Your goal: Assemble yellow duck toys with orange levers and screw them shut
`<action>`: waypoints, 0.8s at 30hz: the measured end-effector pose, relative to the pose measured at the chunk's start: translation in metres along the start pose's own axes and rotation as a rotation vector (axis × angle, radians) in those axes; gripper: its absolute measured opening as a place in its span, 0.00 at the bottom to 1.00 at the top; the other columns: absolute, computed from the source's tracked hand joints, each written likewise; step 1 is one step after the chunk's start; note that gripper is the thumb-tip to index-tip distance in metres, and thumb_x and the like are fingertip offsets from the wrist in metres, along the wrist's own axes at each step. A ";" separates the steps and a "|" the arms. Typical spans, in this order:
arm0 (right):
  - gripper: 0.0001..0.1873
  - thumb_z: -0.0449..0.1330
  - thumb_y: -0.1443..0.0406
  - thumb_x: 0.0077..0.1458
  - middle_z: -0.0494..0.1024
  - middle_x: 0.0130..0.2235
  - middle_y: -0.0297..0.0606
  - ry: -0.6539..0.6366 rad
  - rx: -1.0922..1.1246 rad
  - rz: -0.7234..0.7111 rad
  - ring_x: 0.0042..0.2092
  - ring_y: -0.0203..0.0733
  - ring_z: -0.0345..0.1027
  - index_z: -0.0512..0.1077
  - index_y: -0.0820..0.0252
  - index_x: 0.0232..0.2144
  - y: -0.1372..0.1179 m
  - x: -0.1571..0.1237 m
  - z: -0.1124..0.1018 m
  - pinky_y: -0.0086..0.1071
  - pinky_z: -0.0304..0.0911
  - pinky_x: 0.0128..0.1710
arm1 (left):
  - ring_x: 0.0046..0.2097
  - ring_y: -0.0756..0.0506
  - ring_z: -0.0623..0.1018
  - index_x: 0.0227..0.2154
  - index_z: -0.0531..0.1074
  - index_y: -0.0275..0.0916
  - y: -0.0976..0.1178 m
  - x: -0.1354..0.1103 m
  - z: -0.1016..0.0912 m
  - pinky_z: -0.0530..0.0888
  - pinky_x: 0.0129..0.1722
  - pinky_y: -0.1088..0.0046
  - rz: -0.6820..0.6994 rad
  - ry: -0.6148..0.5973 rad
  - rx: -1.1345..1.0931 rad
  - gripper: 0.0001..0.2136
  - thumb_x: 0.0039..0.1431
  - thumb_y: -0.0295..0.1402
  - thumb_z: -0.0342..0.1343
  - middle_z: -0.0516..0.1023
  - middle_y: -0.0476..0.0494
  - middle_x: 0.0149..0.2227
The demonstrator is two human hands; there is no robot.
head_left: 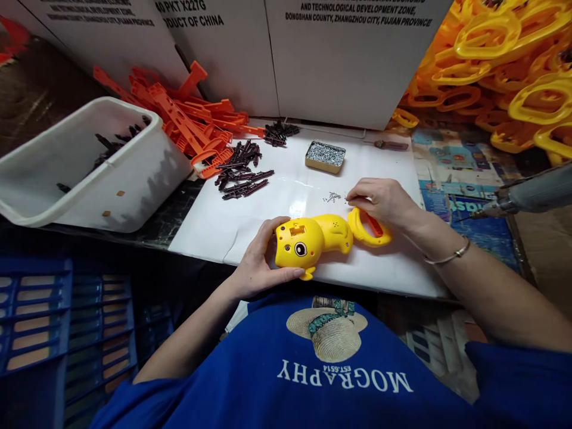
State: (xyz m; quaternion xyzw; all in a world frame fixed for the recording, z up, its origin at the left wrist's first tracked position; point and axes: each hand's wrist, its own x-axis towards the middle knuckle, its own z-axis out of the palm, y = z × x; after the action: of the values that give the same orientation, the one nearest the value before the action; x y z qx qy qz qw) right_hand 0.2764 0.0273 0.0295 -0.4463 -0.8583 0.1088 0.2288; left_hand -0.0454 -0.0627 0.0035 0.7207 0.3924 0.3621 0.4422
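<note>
My left hand (pixel 257 265) grasps the yellow animal toy (pixel 313 238), halves already joined, on the worktop (pixel 268 208). My right hand (pixel 384 202) pinches among loose screws (pixel 333 196); whether its grip holds 1, I cannot tell.

toy (pixel 313 238): glossy yellow plastic | screws (pixel 325 154): shiny metal | table sheet (pixel 286 196): smooth white paper

Yellow toy (pixel 319 238): animal-shaped plastic shell lying on its side on the white sheet (pixel 268 208), with 1 round black-and-white eye showing at the face end, which the left hand (pixel 257 262) clasps. Its ring handle (pixel 363 237) with an orange insert is at the other end, partly under the right hand (pixel 384 202). Small scatter of loose silver screws (pixel 333 196) lies on the sheet just beyond the toy, at the right fingertips.
</note>
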 end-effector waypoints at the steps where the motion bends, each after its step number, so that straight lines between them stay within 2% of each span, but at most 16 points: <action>1: 0.08 0.61 0.71 0.53 0.83 0.33 0.35 -0.058 -0.030 -0.016 0.35 0.43 0.76 0.79 0.54 0.28 0.006 0.007 0.003 0.37 0.68 0.35 | 0.58 0.37 0.73 0.63 0.62 0.52 0.001 0.000 0.000 0.73 0.60 0.56 -0.002 0.002 -0.003 0.39 0.49 0.42 0.73 0.69 0.42 0.58; 5: 0.11 0.63 0.74 0.46 0.81 0.28 0.31 -0.231 -0.104 -0.061 0.29 0.39 0.70 0.77 0.52 0.21 0.018 0.028 0.011 0.34 0.57 0.28 | 0.57 0.37 0.74 0.63 0.62 0.52 0.002 0.002 -0.001 0.73 0.59 0.56 0.003 0.002 -0.003 0.39 0.49 0.42 0.73 0.69 0.42 0.57; 8: 0.10 0.63 0.74 0.46 0.81 0.28 0.32 -0.344 -0.224 -0.050 0.27 0.38 0.68 0.77 0.53 0.21 0.016 0.038 0.011 0.34 0.51 0.27 | 0.57 0.37 0.74 0.63 0.62 0.51 0.002 0.002 -0.001 0.74 0.59 0.56 0.007 -0.001 0.012 0.39 0.49 0.42 0.73 0.69 0.42 0.57; 11: 0.09 0.60 0.72 0.52 0.82 0.33 0.37 -0.459 -0.306 -0.013 0.32 0.42 0.71 0.78 0.55 0.26 0.006 0.040 0.005 0.35 0.54 0.29 | 0.58 0.37 0.73 0.62 0.62 0.50 0.002 0.002 0.000 0.73 0.60 0.55 -0.012 0.008 -0.001 0.40 0.48 0.42 0.73 0.69 0.42 0.57; 14: 0.10 0.57 0.73 0.55 0.82 0.35 0.42 -0.503 -0.286 -0.002 0.35 0.44 0.72 0.77 0.59 0.28 -0.001 0.039 0.001 0.35 0.57 0.33 | 0.58 0.37 0.73 0.61 0.62 0.50 0.005 0.001 0.002 0.72 0.61 0.55 -0.088 0.009 -0.067 0.39 0.48 0.41 0.74 0.68 0.42 0.58; 18: 0.07 0.59 0.73 0.54 0.79 0.32 0.43 -0.462 -0.259 0.021 0.33 0.43 0.70 0.73 0.60 0.27 -0.001 0.040 0.002 0.35 0.58 0.32 | 0.56 0.37 0.75 0.61 0.61 0.51 0.009 0.001 0.003 0.75 0.58 0.57 -0.218 -0.007 -0.207 0.38 0.49 0.41 0.73 0.70 0.43 0.56; 20: 0.07 0.58 0.73 0.56 0.79 0.34 0.43 -0.411 -0.249 0.043 0.34 0.44 0.70 0.72 0.60 0.29 -0.001 0.038 0.000 0.35 0.61 0.34 | 0.56 0.37 0.75 0.61 0.61 0.50 0.011 0.001 0.003 0.75 0.57 0.57 -0.250 -0.007 -0.223 0.38 0.49 0.41 0.73 0.71 0.43 0.56; 22: 0.07 0.55 0.72 0.59 0.79 0.38 0.44 -0.299 -0.194 0.027 0.38 0.45 0.71 0.72 0.59 0.32 -0.006 0.028 -0.005 0.36 0.65 0.38 | 0.57 0.37 0.75 0.61 0.61 0.50 0.012 0.002 0.003 0.75 0.57 0.57 -0.258 0.001 -0.217 0.38 0.49 0.41 0.73 0.70 0.43 0.56; 24: 0.07 0.53 0.71 0.63 0.78 0.40 0.44 -0.107 -0.022 -0.081 0.41 0.45 0.72 0.71 0.58 0.36 -0.018 0.009 -0.012 0.38 0.68 0.42 | 0.56 0.37 0.75 0.61 0.61 0.49 0.013 0.003 0.003 0.76 0.56 0.57 -0.257 0.003 -0.216 0.39 0.48 0.41 0.73 0.70 0.42 0.56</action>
State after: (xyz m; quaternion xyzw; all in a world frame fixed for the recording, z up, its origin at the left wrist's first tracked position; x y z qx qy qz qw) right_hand 0.2648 0.0243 0.0497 -0.4072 -0.8878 0.1134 0.1820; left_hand -0.0379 -0.0649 0.0150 0.6124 0.4408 0.3435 0.5591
